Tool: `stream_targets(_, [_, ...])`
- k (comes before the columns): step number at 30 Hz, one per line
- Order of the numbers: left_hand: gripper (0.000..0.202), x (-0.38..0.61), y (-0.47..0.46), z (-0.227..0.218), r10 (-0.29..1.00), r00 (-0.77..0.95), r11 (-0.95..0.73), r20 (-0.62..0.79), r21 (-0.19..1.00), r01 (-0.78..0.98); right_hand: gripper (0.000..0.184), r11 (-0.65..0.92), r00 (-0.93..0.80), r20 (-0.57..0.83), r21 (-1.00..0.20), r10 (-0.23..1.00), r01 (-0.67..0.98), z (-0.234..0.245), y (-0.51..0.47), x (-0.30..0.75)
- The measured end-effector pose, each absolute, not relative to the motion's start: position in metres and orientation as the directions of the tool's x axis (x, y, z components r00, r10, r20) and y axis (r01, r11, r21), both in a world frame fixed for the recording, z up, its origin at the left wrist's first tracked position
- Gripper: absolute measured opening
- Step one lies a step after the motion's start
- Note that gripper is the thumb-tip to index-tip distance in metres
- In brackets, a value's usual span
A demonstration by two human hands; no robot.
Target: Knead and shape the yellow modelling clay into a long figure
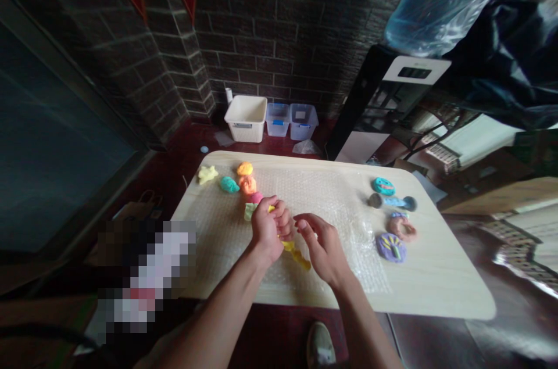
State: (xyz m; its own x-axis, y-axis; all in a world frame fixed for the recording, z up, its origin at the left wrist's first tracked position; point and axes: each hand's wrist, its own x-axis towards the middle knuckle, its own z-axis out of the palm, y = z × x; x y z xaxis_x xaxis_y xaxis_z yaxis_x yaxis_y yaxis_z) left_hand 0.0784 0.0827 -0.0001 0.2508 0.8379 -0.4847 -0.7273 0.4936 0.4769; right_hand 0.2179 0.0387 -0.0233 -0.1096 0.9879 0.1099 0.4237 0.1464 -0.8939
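Note:
My left hand is curled shut on a lump of yellow clay that trails down onto the bubble wrap sheet. Beside it, my right hand has bent fingers that meet the left hand's fingers at the clay. Both hands rest over the middle of a light wooden table. Just beyond my left hand lie a pale green piece and a pink clay ball.
Clay shapes lie at the table's left: a yellow star, a teal lump, orange pieces. On the right are teal, blue, pink and purple figures. Bins stand on the floor behind.

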Motion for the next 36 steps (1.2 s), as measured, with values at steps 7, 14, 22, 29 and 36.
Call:
stream_targets(7, [0.043, 0.081, 0.081, 0.005, 0.812, 0.267, 0.53, -0.519, 0.464, -0.71, 0.045, 0.151, -0.112, 0.114, -0.895, 0.987, 0.42, -0.022, 0.039, 0.219])
stream_targets(14, [0.042, 0.082, 0.08, 0.005, 0.8, 0.281, 0.546, -0.53, 0.449, -0.708, 0.045, 0.143, -0.11, 0.105, -0.895, 0.988, 0.424, -0.022, 0.039, 0.219])
stream_targets(22, [0.041, 0.074, 0.082, 0.0, 0.804, 0.383, 0.566, -0.455, 0.39, -0.726, 0.046, 0.131, -0.092, 0.102, -0.903, 0.991, 0.409, -0.022, 0.039, 0.221])
stream_targets(29, [0.041, 0.065, 0.083, 0.003, 0.824, 0.512, 0.564, -0.242, 0.273, -0.779, 0.05, -0.032, -0.108, -0.044, -0.994, 0.993, 0.106, -0.03, 0.042, 0.221])
stream_targets(36, [0.039, 0.067, 0.083, 0.004, 0.887, 0.392, 0.454, -0.243, 0.316, -0.833, 0.04, -0.141, -0.27, -0.143, -0.99, 0.952, 0.028, -0.03, 0.039, 0.215])
